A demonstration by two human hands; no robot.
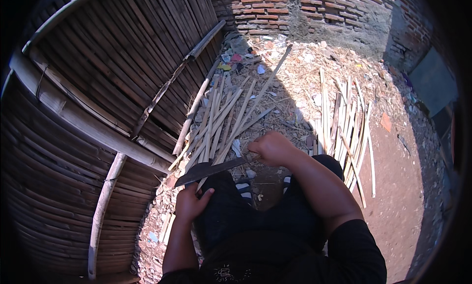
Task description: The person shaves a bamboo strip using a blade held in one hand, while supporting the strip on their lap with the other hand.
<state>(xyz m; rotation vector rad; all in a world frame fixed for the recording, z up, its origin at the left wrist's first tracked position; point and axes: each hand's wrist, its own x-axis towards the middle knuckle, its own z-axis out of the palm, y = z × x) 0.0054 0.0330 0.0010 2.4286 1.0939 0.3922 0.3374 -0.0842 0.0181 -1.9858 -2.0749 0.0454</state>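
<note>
My right hand point(276, 149) is closed round the handle of a machete point(210, 171) in front of my knees. Its dark, broad blade points left across my left thigh, just above my other hand. My left hand point(192, 202), closed beside that thigh, holds the near end of a long bamboo strip point(276, 72). That strip passes under the blade and slants away to the far right. Part of it is hidden by the blade, and the left fingers are partly covered.
Loose bamboo strips point(211, 119) lie ahead on the left, with another pile point(348, 124) on the right. A bamboo-slat wall point(103, 63) stands close on my left. At the back is a brick wall point(268, 11). Shavings and litter cover the ground between.
</note>
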